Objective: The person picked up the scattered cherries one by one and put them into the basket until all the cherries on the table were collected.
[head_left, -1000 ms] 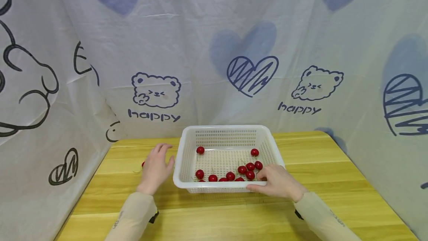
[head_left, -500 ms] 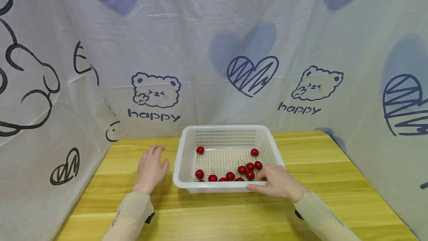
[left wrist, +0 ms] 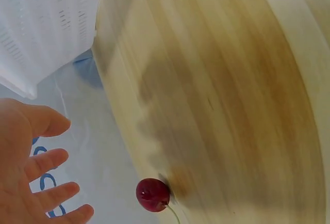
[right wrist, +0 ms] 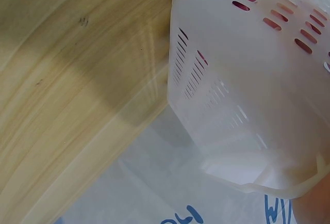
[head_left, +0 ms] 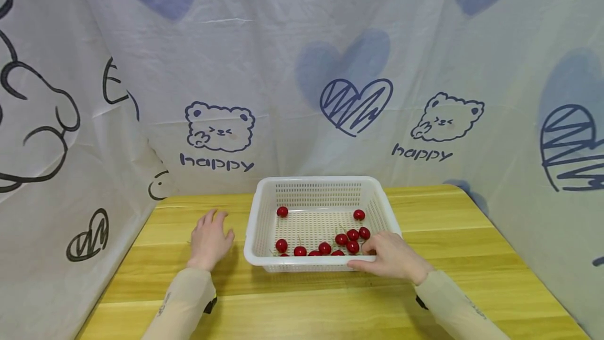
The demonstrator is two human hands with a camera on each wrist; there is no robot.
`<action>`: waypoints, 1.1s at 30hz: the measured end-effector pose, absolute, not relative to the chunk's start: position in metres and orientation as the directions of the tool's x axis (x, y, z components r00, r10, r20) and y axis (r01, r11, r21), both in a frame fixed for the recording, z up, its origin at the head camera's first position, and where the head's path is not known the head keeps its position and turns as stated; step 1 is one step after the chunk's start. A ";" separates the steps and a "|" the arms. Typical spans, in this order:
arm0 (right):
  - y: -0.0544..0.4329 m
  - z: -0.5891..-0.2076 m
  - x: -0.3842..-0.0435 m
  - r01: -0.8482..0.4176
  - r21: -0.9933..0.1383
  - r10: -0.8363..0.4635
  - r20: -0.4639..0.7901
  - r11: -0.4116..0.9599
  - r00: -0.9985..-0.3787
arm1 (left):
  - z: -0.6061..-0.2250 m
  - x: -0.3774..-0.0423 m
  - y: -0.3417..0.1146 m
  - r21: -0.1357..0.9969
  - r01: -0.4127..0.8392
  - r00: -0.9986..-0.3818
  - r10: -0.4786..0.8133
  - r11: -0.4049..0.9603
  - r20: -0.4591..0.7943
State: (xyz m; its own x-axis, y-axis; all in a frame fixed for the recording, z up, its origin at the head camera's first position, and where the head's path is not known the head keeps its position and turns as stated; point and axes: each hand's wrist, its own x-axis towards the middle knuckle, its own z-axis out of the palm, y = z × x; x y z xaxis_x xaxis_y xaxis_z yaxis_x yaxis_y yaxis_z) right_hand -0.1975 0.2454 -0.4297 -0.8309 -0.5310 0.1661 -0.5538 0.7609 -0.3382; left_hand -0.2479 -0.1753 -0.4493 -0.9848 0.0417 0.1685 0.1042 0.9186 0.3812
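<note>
My left hand (head_left: 209, 240) hovers over the table left of the basket, fingers spread and holding nothing. On the tabletop near it lies one loose cherry (left wrist: 152, 195) with a green stem, seen in the left wrist view, apart from the fingers. In the head view that hand hides this cherry. A white plastic basket (head_left: 318, 260) with slotted walls stands mid-table, with several red cherries (head_left: 324, 248) inside, mostly along its front. My right hand (head_left: 392, 256) grips the basket's rim at the front right corner, thumb outside and fingers over the inner side.
The wooden table (head_left: 302, 308) reaches back to a printed white cloth (head_left: 283, 146) hanging behind and at both sides. The basket's rear edge stands close to that cloth.
My left hand has moved left, away from the basket, and now covers the loose cherry that showed beside it. The right hand and the basket have stayed put.
</note>
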 end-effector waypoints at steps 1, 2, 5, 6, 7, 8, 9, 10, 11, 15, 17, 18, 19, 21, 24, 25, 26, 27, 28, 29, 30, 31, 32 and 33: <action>0.245 -0.430 -0.198 -0.554 -0.338 -0.532 0.165 0.760 -0.831 | -0.450 -0.248 -0.176 0.385 0.095 -0.987 0.038 0.918 0.154; 0.245 -0.430 -0.198 -0.554 -0.339 -0.533 0.164 0.760 -0.830 | -0.451 -0.249 -0.177 0.386 0.089 -0.989 0.035 0.918 0.146; 0.246 -0.430 -0.199 -0.553 -0.340 -0.532 0.160 0.761 -0.831 | -0.452 -0.250 -0.179 0.387 0.068 -0.993 0.025 0.920 0.116; 0.246 -0.430 -0.199 -0.552 -0.341 -0.532 0.159 0.761 -0.832 | -0.453 -0.250 -0.179 0.385 0.064 -0.994 0.023 0.921 0.109; 0.246 -0.430 -0.199 -0.551 -0.342 -0.531 0.159 0.761 -0.832 | -0.453 -0.250 -0.179 0.385 0.058 -0.995 0.021 0.921 0.101; 0.246 -0.431 -0.199 -0.551 -0.342 -0.531 0.159 0.761 -0.832 | -0.453 -0.250 -0.179 0.383 0.054 -0.995 0.019 0.922 0.094; 0.246 -0.431 -0.199 -0.552 -0.342 -0.532 0.160 0.761 -0.832 | -0.453 -0.250 -0.179 0.383 0.048 -0.996 0.017 0.923 0.083; 0.246 -0.431 -0.200 -0.552 -0.342 -0.532 0.161 0.760 -0.832 | -0.454 -0.250 -0.180 0.382 0.043 -0.997 0.015 0.923 0.074; 0.246 -0.431 -0.200 -0.553 -0.343 -0.532 0.161 0.760 -0.831 | -0.454 -0.250 -0.180 0.381 0.037 -0.998 0.013 0.924 0.065; 0.246 -0.432 -0.200 -0.557 -0.342 -0.535 0.167 0.756 -0.828 | -0.455 -0.250 -0.181 0.375 0.016 -1.000 0.006 0.927 0.028; 0.246 -0.433 -0.200 -0.556 -0.343 -0.533 0.167 0.757 -0.829 | -0.456 -0.250 -0.182 0.370 0.009 -1.000 0.004 0.929 0.014; 0.246 -0.433 -0.199 -0.558 -0.344 -0.535 0.170 0.755 -0.828 | -0.457 -0.250 -0.182 0.369 0.006 -1.000 0.003 0.929 0.009; 0.246 -0.433 -0.199 -0.557 -0.346 -0.534 0.168 0.756 -0.829 | -0.457 -0.251 -0.183 0.369 0.003 -1.000 0.002 0.930 0.003; 0.246 -0.433 -0.199 -0.554 -0.349 -0.533 0.165 0.755 -0.830 | -0.458 -0.251 -0.183 0.363 -0.001 -1.000 0.001 0.932 -0.006; 0.246 -0.433 -0.199 -0.552 -0.349 -0.531 0.162 0.757 -0.832 | -0.458 -0.251 -0.184 0.362 -0.007 -1.000 0.000 0.932 -0.021; 0.246 -0.433 -0.200 -0.550 -0.348 -0.530 0.160 0.759 -0.833 | -0.458 -0.251 -0.184 0.362 -0.009 -1.000 0.000 0.932 -0.027; 0.246 -0.433 -0.200 -0.553 -0.347 -0.532 0.163 0.758 -0.831 | -0.458 -0.251 -0.184 0.361 -0.009 -1.000 0.002 0.932 -0.030; 0.246 -0.433 -0.200 -0.549 -0.345 -0.529 0.160 0.761 -0.833 | -0.457 -0.250 -0.184 0.364 -0.011 -0.999 0.001 0.931 -0.035; 0.246 -0.433 -0.200 -0.549 -0.345 -0.529 0.159 0.761 -0.834 | -0.457 -0.251 -0.184 0.365 -0.014 -0.999 0.001 0.931 -0.042; 0.246 -0.433 -0.200 -0.548 -0.345 -0.529 0.157 0.762 -0.834 | -0.457 -0.251 -0.184 0.368 -0.017 -0.999 0.001 0.930 -0.050; 0.247 -0.433 -0.200 -0.547 -0.346 -0.528 0.155 0.763 -0.835 | -0.457 -0.250 -0.184 0.369 -0.019 -0.998 0.002 0.929 -0.057; 0.247 -0.433 -0.200 -0.546 -0.346 -0.528 0.153 0.763 -0.835 | -0.457 -0.250 -0.184 0.371 -0.023 -0.998 0.001 0.928 -0.063; 0.247 -0.433 -0.200 -0.543 -0.346 -0.526 0.151 0.765 -0.837 | -0.457 -0.250 -0.184 0.373 -0.025 -0.998 0.000 0.927 -0.068; 0.247 -0.432 -0.200 -0.541 -0.345 -0.524 0.150 0.767 -0.838 | -0.457 -0.249 -0.184 0.375 -0.028 -0.997 -0.001 0.926 -0.073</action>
